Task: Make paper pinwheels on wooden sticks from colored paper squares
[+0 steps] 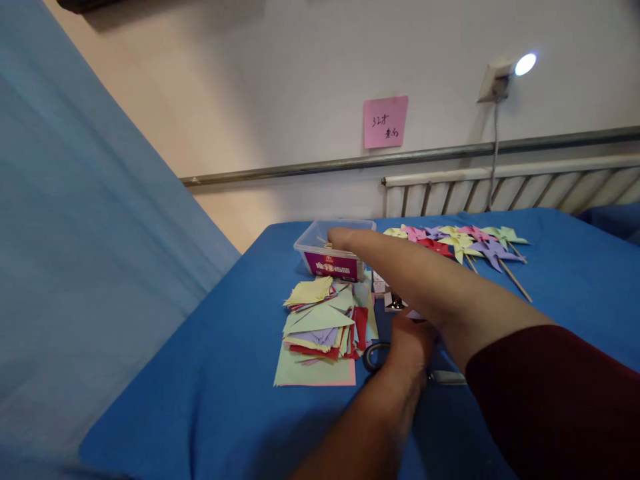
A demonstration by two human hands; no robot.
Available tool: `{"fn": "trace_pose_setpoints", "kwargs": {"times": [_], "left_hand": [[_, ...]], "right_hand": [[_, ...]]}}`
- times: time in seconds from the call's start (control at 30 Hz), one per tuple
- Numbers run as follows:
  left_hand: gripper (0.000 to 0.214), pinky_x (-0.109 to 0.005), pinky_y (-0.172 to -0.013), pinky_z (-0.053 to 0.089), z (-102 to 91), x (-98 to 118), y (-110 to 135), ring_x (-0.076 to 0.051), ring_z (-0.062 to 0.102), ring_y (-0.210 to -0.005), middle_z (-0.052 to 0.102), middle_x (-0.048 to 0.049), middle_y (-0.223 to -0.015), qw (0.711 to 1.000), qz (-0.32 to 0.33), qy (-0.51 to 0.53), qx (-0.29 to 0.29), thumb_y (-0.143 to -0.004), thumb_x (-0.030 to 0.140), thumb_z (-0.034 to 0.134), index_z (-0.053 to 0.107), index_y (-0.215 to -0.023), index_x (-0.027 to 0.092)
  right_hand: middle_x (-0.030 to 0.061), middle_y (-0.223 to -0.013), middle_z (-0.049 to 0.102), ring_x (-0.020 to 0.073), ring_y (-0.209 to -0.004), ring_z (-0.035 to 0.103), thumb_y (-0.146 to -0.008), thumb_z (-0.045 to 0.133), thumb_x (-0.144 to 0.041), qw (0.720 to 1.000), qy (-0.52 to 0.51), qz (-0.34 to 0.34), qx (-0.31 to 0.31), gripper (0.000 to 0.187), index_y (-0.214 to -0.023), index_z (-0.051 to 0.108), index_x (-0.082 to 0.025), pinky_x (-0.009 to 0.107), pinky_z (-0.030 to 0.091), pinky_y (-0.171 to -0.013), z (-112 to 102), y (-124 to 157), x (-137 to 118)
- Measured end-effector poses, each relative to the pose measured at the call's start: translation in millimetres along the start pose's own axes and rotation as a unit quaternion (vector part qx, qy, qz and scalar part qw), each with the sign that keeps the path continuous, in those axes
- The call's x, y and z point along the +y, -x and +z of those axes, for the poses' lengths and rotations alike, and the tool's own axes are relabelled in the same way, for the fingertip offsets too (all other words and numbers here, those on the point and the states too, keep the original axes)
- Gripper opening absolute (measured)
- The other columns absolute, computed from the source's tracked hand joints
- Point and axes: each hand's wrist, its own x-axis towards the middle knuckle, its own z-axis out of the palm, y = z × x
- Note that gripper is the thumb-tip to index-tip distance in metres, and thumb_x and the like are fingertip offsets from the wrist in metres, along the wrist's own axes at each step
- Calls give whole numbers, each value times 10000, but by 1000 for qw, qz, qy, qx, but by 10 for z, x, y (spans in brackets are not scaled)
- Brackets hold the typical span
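My right hand (345, 238), at the end of a dark red sleeve, reaches into a clear plastic box (306, 241) with a purple label. Its fingers are bent down behind the rim and hidden; a few thin light sticks (326, 243) show beside them. Below my right forearm, my left hand (411, 343) is closed at a bit of purple paper (414, 315), mostly covered by the forearm. Scissors (376, 357) lie under my left hand, with one dark handle loop and the blade (447, 378) showing. A small open box (395, 303) of shiny metal pieces is just beyond it.
A stack of cut coloured paper (320, 320) lies in front of the plastic box. Several finished paper pinwheels (460, 243) on sticks lie at the back right of the blue-covered table (240, 347). A blue curtain (100, 233) hangs at left; a pipe (325, 165) runs along the wall.
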Motion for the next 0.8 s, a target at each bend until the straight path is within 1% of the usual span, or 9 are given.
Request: {"fn": "trace_pose_setpoints", "kwargs": {"times": [0.07,0.13,0.17,0.23,0.33,0.43,0.57,0.67,0.8], "left_hand": [[178,-267,-555,426,-41,-43,-48,-135,531,-537,644,-30,-611,999,10,12,-33,-539,234,763,684,-672,147],[186,-258,-542,418,-79,-79,-100,-133,538,-531,641,-27,-606,1000,6,4,-26,-538,228,752,683,-688,144],[191,-259,-549,424,-94,-92,-124,-143,560,-550,648,-33,-616,1000,-1,-14,-15,-525,209,746,683,-692,140],[216,-261,-563,432,-113,-104,-163,-161,593,-593,669,-49,-661,999,5,-30,-11,-533,212,726,693,-732,135],[234,-256,-560,431,-115,-74,-190,-154,591,-589,668,-41,-669,999,19,-47,-10,-536,226,732,696,-748,133],[236,-262,-579,448,-99,3,-190,-147,589,-578,660,-26,-654,998,41,-38,6,-540,233,733,688,-749,132],[267,-261,-583,454,-85,102,-183,-146,585,-576,656,-22,-644,997,65,-46,-9,-547,234,739,699,-784,116],[266,-245,-582,439,-79,140,-171,-133,572,-586,659,-22,-656,992,106,-69,3,-568,266,760,698,-777,114],[263,-247,-614,443,-69,175,-147,-137,579,-624,677,-26,-687,982,156,-101,12,-578,283,768,712,-777,120]], "right_hand": [[154,-1125,682,299,-1003,632,-707,694,-194,999,-9,-2,54,512,-1197,555,-148,371,487,-849,-119,23,-65],[145,-1208,640,266,-1071,607,-792,579,-186,993,-26,-5,114,561,-1326,411,-151,350,472,-891,-275,108,-87],[118,-1175,653,238,-1042,618,-826,525,-190,988,-44,-10,145,553,-1352,359,-162,330,478,-879,-358,190,-75],[66,-953,693,189,-813,653,-855,468,-182,960,-176,-14,217,470,-1314,371,-159,297,509,-743,-507,451,-5],[-32,-658,601,110,-496,535,-918,410,-279,904,-342,-28,255,324,-1226,422,-177,228,447,-512,-609,1067,165],[-60,-588,574,80,-402,438,-865,507,-355,858,-431,-29,278,281,-1097,494,-196,200,347,-407,-515,1784,336],[-60,-621,615,53,-359,376,-750,646,-408,800,-526,9,290,336,-975,488,-214,197,284,-367,-188,2514,497],[-60,-584,601,54,-340,368,-746,651,-492,782,-563,46,264,347,-896,509,-214,202,254,-351,62,2784,556],[-24,-628,643,54,-372,405,-717,683,-546,783,-573,60,235,381,-794,540,-202,212,301,-383,234,2884,563]]}}
